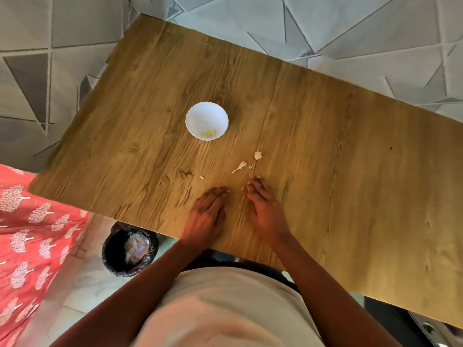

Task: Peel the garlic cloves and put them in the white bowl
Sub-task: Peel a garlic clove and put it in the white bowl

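Beyond the flat, spread right hand lie the garlic scraps, nearer it than the flat, empty left hand, white bowl further beyond-left

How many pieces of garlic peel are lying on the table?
5 visible: one crumpled peel, one long peel, a small scrap, a fleck to the left, a fleck between the hands. More may lie hidden under the hands.

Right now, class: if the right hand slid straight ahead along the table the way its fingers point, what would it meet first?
Probably the small garlic skin scraps just beyond the right hand, then the larger peel piece. The white bowl lies off to the left of that line.
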`<state>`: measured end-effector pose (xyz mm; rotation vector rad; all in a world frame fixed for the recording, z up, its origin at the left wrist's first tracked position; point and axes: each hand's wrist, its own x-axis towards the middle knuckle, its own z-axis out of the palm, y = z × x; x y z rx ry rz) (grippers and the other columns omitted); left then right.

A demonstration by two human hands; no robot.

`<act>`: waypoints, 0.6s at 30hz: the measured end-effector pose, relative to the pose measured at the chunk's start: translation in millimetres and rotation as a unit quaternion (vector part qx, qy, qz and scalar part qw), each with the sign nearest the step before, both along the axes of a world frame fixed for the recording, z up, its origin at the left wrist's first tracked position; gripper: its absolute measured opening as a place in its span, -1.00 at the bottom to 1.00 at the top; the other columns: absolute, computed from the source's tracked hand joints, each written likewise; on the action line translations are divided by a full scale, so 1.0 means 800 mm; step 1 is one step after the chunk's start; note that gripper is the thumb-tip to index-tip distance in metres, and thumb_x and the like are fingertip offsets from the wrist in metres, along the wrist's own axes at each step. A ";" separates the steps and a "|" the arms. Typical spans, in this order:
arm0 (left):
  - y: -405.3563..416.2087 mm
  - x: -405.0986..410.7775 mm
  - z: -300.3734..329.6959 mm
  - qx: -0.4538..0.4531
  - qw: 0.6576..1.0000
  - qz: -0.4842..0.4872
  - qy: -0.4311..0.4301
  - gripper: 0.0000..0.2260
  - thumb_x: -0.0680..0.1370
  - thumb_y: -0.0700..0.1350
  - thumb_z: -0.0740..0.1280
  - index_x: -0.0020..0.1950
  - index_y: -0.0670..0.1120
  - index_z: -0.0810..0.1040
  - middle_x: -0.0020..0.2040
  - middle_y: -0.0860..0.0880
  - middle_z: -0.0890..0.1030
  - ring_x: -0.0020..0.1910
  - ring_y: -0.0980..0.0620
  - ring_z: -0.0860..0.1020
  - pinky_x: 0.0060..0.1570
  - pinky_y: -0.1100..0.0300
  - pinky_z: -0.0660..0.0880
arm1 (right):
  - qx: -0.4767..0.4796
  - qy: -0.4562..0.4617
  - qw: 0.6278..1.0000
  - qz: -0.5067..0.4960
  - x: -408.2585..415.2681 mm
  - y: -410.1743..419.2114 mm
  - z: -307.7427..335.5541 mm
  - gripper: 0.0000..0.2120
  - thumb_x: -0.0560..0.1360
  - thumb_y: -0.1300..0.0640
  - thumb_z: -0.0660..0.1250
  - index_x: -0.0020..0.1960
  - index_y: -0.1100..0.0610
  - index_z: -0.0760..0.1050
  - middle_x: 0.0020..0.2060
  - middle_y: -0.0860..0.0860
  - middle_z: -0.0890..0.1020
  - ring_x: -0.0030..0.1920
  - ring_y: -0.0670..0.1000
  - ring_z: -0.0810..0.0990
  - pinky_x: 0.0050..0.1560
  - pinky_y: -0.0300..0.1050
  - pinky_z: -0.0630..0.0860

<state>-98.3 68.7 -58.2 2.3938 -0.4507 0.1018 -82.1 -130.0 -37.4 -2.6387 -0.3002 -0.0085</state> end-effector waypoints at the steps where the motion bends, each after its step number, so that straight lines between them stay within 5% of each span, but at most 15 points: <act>1: -0.002 -0.002 0.001 0.013 1.000 0.002 -0.008 -0.65 0.63 -0.16 0.29 0.41 -0.19 0.53 0.40 -0.13 0.54 0.39 -0.15 0.49 0.42 -0.07 0.42 | -0.015 -0.007 0.999 0.051 -0.001 -0.001 -0.002 -0.52 0.58 0.18 0.06 0.41 0.29 0.48 0.45 0.17 0.47 0.52 0.15 0.34 0.41 0.06 0.42; 4: -0.009 -0.007 0.000 0.059 0.998 0.011 -0.028 -0.64 0.66 -0.11 0.24 0.44 -0.18 0.52 0.41 -0.13 0.54 0.39 -0.16 0.50 0.38 -0.09 0.46 | -0.011 -0.029 0.991 0.131 -0.006 -0.011 -0.006 -0.52 0.54 0.19 0.08 0.38 0.28 0.51 0.43 0.16 0.50 0.49 0.12 0.40 0.32 0.01 0.52; 7: -0.001 -0.006 -0.001 0.082 0.996 0.013 -0.037 -0.63 0.67 -0.09 0.21 0.44 -0.18 0.51 0.43 -0.13 0.53 0.37 -0.17 0.52 0.33 -0.12 0.49 | 0.057 -0.020 0.995 0.081 0.003 -0.018 -0.007 -0.58 0.60 0.20 0.15 0.41 0.29 0.49 0.40 0.19 0.52 0.44 0.14 0.47 0.31 0.03 0.55; 11: -0.012 -0.004 0.003 0.099 0.993 0.023 -0.059 -0.66 0.67 -0.13 0.24 0.39 -0.22 0.54 0.41 -0.14 0.54 0.36 -0.16 0.53 0.30 -0.13 0.50 | 0.026 -0.013 0.998 0.063 0.043 -0.037 -0.012 -0.57 0.60 0.24 0.28 0.45 0.31 0.43 0.43 0.21 0.49 0.50 0.19 0.38 0.33 0.08 0.52; 18: -0.014 -0.004 0.008 0.099 0.992 0.020 -0.071 -0.68 0.64 -0.16 0.28 0.37 -0.23 0.56 0.39 -0.13 0.55 0.32 -0.12 0.54 0.33 0.01 0.48 | -0.001 -0.017 0.996 0.091 0.049 -0.035 -0.022 -0.58 0.63 0.15 0.16 0.43 0.28 0.46 0.44 0.18 0.48 0.52 0.16 0.35 0.36 0.09 0.50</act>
